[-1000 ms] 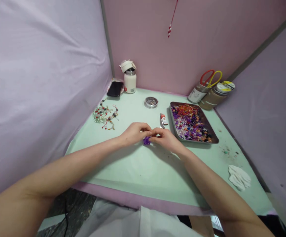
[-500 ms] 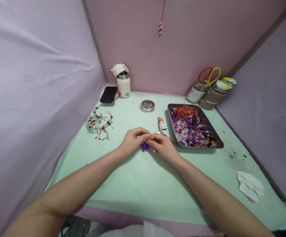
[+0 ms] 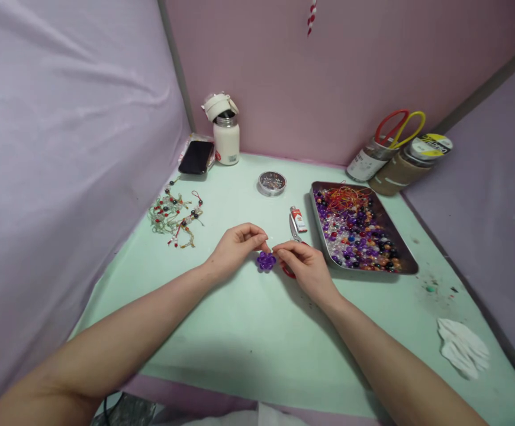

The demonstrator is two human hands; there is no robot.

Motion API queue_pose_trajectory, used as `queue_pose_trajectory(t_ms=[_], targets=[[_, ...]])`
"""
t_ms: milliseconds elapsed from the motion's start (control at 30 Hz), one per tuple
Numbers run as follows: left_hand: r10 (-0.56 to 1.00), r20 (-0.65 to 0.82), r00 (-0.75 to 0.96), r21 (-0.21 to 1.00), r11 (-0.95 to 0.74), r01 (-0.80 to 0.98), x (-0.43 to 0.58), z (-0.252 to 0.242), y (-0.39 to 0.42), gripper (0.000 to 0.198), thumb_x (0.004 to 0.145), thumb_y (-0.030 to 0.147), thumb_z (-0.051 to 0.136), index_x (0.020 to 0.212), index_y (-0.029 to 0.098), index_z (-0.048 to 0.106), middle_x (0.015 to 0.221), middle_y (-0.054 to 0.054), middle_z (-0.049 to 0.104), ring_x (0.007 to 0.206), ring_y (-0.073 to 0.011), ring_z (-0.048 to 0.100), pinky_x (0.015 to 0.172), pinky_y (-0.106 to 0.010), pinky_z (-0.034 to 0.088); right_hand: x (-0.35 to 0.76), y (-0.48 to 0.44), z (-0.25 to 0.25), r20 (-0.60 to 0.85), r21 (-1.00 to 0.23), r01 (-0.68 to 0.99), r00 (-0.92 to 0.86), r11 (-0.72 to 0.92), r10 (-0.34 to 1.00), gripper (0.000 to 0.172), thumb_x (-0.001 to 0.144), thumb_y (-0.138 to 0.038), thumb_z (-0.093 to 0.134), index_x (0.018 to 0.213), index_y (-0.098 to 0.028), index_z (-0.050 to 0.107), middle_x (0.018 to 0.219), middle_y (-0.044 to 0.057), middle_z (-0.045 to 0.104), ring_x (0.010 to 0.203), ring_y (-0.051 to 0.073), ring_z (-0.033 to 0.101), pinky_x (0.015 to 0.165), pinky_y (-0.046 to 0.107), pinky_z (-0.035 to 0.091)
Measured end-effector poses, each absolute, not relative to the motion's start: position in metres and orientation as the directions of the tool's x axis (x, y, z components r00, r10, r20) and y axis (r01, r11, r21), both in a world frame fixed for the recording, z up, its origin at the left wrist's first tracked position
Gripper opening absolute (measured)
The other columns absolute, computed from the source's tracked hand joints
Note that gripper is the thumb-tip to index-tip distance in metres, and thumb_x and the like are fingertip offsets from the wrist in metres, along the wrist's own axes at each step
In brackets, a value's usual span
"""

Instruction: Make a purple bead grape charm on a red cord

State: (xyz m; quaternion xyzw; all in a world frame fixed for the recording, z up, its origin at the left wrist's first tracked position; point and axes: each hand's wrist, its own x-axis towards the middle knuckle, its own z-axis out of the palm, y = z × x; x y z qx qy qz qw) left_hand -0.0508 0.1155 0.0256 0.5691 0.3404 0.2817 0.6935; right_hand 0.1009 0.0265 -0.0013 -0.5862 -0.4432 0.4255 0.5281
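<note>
A small round cluster of clear purple beads sits between my hands, just below the fingertips. My left hand pinches at its upper left edge with thumb and forefinger. On the other side, my right hand is closed in a pinch at its upper right. Any string between the fingertips is too fine to make out. Scissors with red handles lie on the table, partly hidden under my right hand. Beside their blades is a small red and white tube.
A metal tray of mixed beads and orange-red cord lies at right. Beaded strings, a phone and a white bottle are at left. Behind are a round tin and jars, one holding scissors. A white glove lies front right.
My fingertips have drawn slightly apart, the right hand moving right, and more of the purple bead cluster shows. The whole view has shifted a little.
</note>
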Motion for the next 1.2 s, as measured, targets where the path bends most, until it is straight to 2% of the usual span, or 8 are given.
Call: queue_pose_trajectory(t_ms=[200,333,433,667,800,900,1033,1200], targets=[[0.738,-0.15,0.657,0.982,0.189,0.012,-0.051,0.029,0.109,0.024,0.075,0.023,0.063,0.097,0.016,0.054,0.062,0.002,0.062,0.061,-0.0123,0.061,0.066,-0.029,0.048,0.101,0.022,0.005,0.228,-0.945,0.292,0.26,0.149,0.938,0.011,0.083,-0.028,0.06,0.082,-0.021,0.068,0.075,0.001,0.059,0.065,0.012,0.054,0.062,0.028,0.044],[0.72,-0.158,0.676,0.985,0.163,0.057,-0.052,0.031,0.104,0.017,0.073,0.023,0.064,0.085,0.015,0.055,0.064,0.001,0.062,0.06,-0.0113,0.059,0.063,-0.027,0.047,0.1,0.02,0.013,0.472,-0.793,0.529,0.224,0.301,0.853,0.012,0.084,-0.02,0.059,0.088,-0.023,0.069,0.084,0.003,0.054,0.076,0.014,0.055,0.067,0.03,0.045],[0.701,-0.139,0.699,0.99,0.083,0.113,-0.052,0.031,0.101,0.009,0.074,0.022,0.061,0.079,0.014,0.061,0.067,-0.001,0.062,0.061,-0.0106,0.056,0.063,-0.026,0.046,0.099,0.02,0.017,0.555,-0.712,0.608,0.179,0.353,0.812,0.015,0.085,-0.019,0.058,0.091,-0.024,0.07,0.082,0.003,0.05,0.074,0.014,0.053,0.065,0.03,0.045],[0.713,-0.069,0.698,0.973,-0.105,0.204,-0.053,0.034,0.099,0.013,0.077,0.025,0.057,0.077,0.015,0.065,0.073,-0.002,0.064,0.07,-0.0122,0.055,0.069,-0.026,0.044,0.095,0.027,0.017,0.529,-0.722,0.598,0.151,0.348,0.835,0.014,0.087,-0.021,0.055,0.091,-0.023,0.068,0.084,0.003,0.06,0.081,0.016,0.056,0.074,0.032,0.045],[0.755,-0.115,0.645,0.985,0.003,0.172,-0.052,0.037,0.103,0.014,0.076,0.027,0.058,0.077,0.014,0.064,0.074,-0.003,0.064,0.069,-0.0124,0.056,0.069,-0.027,0.045,0.097,0.026,0.014,0.432,-0.747,0.617,0.167,0.247,0.886,0.018,0.09,-0.023,0.049,0.102,-0.022,0.062,0.087,0.003,0.064,0.085,0.017,0.057,0.078,0.033,0.043],[0.769,-0.144,0.623,0.988,0.071,0.14,-0.052,0.037,0.105,0.013,0.074,0.026,0.061,0.076,0.014,0.063,0.072,-0.003,0.064,0.067,-0.0124,0.057,0.068,-0.028,0.046,0.099,0.023,0.013,0.38,-0.708,0.68,0.14,0.19,0.914,0.013,0.089,-0.026,0.051,0.092,-0.022,0.062,0.08,0.003,0.063,0.08,0.018,0.056,0.074,0.033,0.041],[0.758,-0.156,0.633,0.987,0.101,0.122,-0.052,0.038,0.106,0.014,0.073,0.027,0.063,0.075,0.014,0.063,0.07,-0.003,0.063,0.065,-0.0125,0.057,0.066,-0.028,0.046,0.098,0.02,0.016,0.407,-0.652,0.729,0.107,0.207,0.907,0.017,0.09,-0.024,0.05,0.077,-0.021,0.061,0.072,0.003,0.061,0.074,0.017,0.053,0.07,0.032,0.038],[0.759,-0.159,0.632,0.987,0.103,0.125,-0.053,0.038,0.106,0.012,0.072,0.026,0.064,0.075,0.014,0.064,0.071,-0.002,0.063,0.065,-0.0117,0.056,0.068,-0.027,0.045,0.096,0.019,0.017,0.453,-0.655,0.724,0.15,0.215,0.879,0.006,0.086,-0.024,0.056,0.089,-0.021,0.059,0.075,0.002,0.06,0.07,0.016,0.053,0.071,0.032,0.038]])
